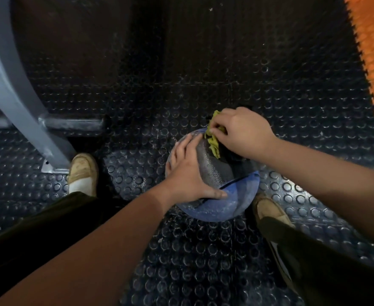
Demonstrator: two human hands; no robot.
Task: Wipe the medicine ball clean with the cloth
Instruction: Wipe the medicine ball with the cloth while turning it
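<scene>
Head view: the medicine ball (217, 180) sits on the studded floor (181, 250) between the shoes. The left hand (188, 173) spreads flat on its side; right hand (241, 131) fingers bunch the yellow cloth (213, 140) on top. Hard strokes could roll the ball free.

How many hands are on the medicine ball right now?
2. The left hand lies flat on the medicine ball, on its left side; the right hand pinches the yellow cloth against its far top.
</scene>
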